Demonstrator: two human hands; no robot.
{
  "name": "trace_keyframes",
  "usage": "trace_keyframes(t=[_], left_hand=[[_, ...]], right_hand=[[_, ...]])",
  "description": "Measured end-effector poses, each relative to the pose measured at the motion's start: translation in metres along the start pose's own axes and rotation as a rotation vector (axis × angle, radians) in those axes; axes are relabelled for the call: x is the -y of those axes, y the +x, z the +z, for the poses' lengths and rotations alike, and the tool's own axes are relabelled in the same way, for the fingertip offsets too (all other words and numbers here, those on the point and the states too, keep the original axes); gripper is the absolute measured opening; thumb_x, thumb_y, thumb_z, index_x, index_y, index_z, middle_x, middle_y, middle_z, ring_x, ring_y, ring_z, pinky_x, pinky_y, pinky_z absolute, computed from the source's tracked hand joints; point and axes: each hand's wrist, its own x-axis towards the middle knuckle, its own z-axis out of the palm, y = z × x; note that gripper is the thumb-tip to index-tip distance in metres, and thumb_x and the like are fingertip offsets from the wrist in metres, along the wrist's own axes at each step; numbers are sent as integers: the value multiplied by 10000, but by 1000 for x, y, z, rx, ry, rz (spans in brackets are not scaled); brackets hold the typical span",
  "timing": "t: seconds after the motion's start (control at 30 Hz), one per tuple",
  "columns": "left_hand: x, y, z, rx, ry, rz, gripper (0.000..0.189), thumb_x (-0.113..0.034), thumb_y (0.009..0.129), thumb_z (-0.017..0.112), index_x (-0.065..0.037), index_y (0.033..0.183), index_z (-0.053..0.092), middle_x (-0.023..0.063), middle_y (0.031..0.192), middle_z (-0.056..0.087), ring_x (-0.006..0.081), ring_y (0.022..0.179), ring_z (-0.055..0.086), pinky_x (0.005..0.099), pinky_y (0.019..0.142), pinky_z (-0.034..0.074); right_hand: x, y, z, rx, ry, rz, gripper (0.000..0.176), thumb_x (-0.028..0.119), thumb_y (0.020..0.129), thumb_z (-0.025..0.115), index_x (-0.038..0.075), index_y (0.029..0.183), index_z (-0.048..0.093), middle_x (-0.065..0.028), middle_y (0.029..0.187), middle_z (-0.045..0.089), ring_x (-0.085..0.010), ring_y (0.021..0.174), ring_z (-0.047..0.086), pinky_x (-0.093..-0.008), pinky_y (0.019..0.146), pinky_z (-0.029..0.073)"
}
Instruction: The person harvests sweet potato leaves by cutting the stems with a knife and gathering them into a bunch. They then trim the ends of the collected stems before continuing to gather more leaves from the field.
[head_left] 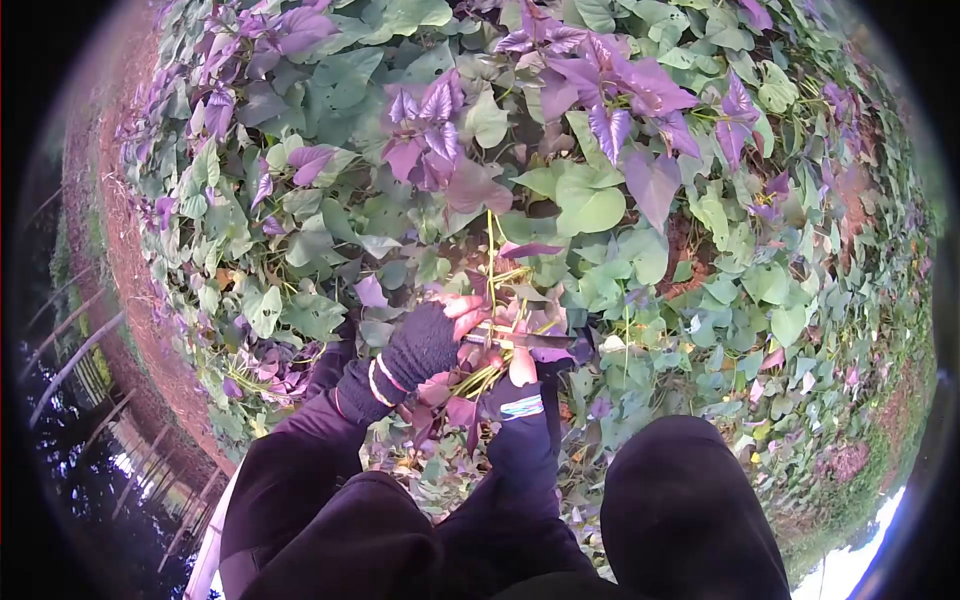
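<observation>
My left hand [440, 335], in a dark fingerless knit glove with pale stripes, is closed around the handle end of a knife. The knife blade [545, 341] points right, across a yellow-green vine stem [491, 255] that rises between the hands. Lower and to the right, my right hand [518, 380] is closed on a bunch of cut vine stems [480, 380]. Purple leaves [460, 410] hang from that bunch. A dark sleeve and a band with blue and white stripes cover the right wrist. The fingers partly hide the knife handle.
Dense vines with green heart-shaped leaves [590, 200] and purple leaves [650, 90] surround my hands. Reddish soil [685, 265] shows through gaps. My dark-clothed knee [680, 490] is at the lower right. A dirt path [130, 230] and wooden poles [75, 370] run along the left.
</observation>
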Motion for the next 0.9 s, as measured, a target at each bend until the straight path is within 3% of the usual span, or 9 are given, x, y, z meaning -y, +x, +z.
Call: trace_keyframes(t=[0.2,0.23,0.33,0.37,0.4,0.47,0.77,0.83,0.9], left_hand=[[-18,-43,-1,298,-122,53,533,-158,524,627,-80,1037,506,77,1059,495,264,902,507,375,817,393],[-16,-38,-9,375,-137,87,535,-131,543,588,-90,1069,495,92,1028,491,257,881,513,362,770,420],[-10,-6,-44,324,-155,113,505,-170,551,622,-120,1039,504,79,984,520,258,854,538,340,708,449],[-6,6,-55,215,-79,-49,467,-166,580,614,-117,1031,502,88,943,526,269,800,549,340,665,455],[1,18,-64,106,-4,-206,429,-162,610,605,-115,1023,499,98,901,532,280,747,560,341,621,461],[34,54,-73,-72,203,-355,369,-145,650,592,-104,1003,493,115,851,530,303,677,561,363,600,454],[190,131,-38,584,686,-382,237,-264,716,510,-169,905,615,95,782,607,271,725,584,399,644,445],[192,124,-69,428,746,-543,258,-275,722,520,-174,947,597,97,788,598,282,722,580,366,628,451],[206,97,-100,264,803,-374,316,-224,722,530,-168,1033,531,112,830,580,296,740,571,365,633,450]], right_hand=[[17,-15,75,180,-140,280,378,301,840,466,18,1089,435,-182,857,573,-273,664,588,-405,591,497],[9,-10,57,246,-202,206,385,284,844,447,-26,1072,431,-285,956,528,-379,806,574,-450,629,500],[14,-24,98,272,-138,-64,313,182,826,459,-51,1037,459,-207,938,563,-308,764,593,-398,623,506],[-2,16,1,240,-318,73,316,117,795,508,-37,1067,458,-109,903,580,-200,726,579,-312,625,485],[-9,2,8,-225,-497,-6,350,47,757,551,-6,1090,458,-33,816,560,-101,628,515,-230,579,428],[-5,-6,9,-346,-548,-162,349,9,732,564,5,1071,478,-8,759,530,-75,587,462,-208,552,392],[5,-29,-8,-424,-882,-292,332,87,719,566,-38,1023,520,-71,850,569,-126,712,519,-255,641,424],[8,-36,-12,-448,-896,-261,341,97,718,566,-38,1028,518,-67,852,571,-129,723,521,-258,654,423],[12,-41,-4,-415,-874,-323,319,74,724,563,-25,1024,521,-64,851,574,-128,743,520,-257,668,420]])
